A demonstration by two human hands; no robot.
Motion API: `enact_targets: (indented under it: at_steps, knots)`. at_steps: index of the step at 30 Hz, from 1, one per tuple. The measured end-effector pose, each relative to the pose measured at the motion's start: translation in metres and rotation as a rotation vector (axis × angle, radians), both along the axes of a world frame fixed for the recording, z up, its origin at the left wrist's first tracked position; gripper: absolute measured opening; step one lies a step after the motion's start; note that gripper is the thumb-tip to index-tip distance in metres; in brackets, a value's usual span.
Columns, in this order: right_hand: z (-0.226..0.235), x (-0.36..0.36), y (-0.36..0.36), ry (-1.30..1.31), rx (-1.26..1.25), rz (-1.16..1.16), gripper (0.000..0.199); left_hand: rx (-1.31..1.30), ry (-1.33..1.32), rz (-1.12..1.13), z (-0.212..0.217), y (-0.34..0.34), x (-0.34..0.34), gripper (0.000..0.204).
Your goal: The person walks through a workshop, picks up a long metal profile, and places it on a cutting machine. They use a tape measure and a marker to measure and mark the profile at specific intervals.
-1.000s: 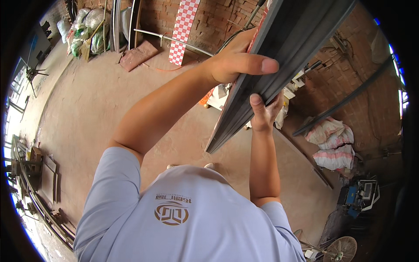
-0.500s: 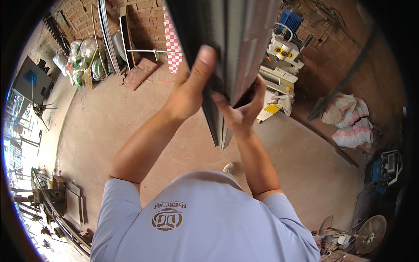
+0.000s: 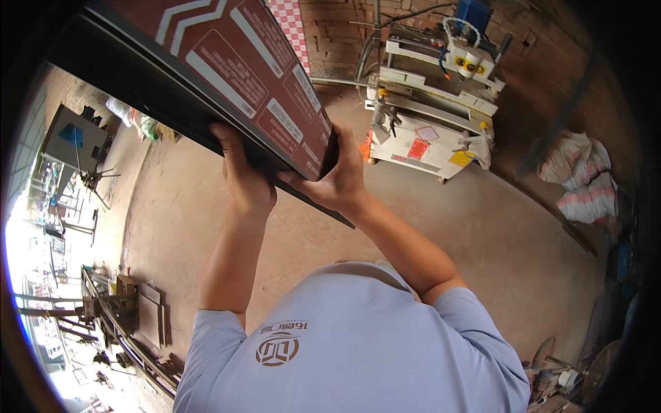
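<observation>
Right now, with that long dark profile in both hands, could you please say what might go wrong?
The left hand and right hand hold the long dark profile near one end, the other out of view, so it might overbalance. It hides part of the floor, so an obstacle could be missed. Swinging it right might knock the white machine on casters.

Pale lavender-blue shirt (image 3: 385,354), short sleeves (image 3: 215,347), round brown emblem (image 3: 277,350), small brown lettering (image 3: 286,325) beside it, ungloved fingers (image 3: 350,155)
</observation>
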State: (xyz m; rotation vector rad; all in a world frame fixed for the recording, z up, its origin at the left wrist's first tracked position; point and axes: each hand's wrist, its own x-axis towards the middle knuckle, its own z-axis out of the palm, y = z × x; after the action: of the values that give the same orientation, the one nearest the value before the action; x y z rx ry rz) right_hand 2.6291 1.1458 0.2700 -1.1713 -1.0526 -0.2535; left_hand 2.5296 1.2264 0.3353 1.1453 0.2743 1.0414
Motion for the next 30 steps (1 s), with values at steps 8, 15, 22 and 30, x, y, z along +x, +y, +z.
enact_targets:
  at_steps: [8,15,22,30]
  knots:
    - [-0.021,-0.028,0.030,0.175,-0.047,0.326,0.087,-0.079,-0.002,0.067,-0.027,0.026,-0.029,0.087]
    - [-0.036,-0.048,0.044,0.205,-0.231,0.357,0.084,-0.087,0.081,0.220,-0.054,0.048,-0.050,0.080]
    - [-0.043,-0.057,0.059,0.292,-0.214,0.544,0.083,-0.084,0.083,0.308,-0.054,0.045,-0.062,0.070]
    - [-0.046,-0.064,0.060,0.004,-0.254,0.333,0.097,-0.115,0.022,0.412,-0.057,0.057,-0.073,0.069]
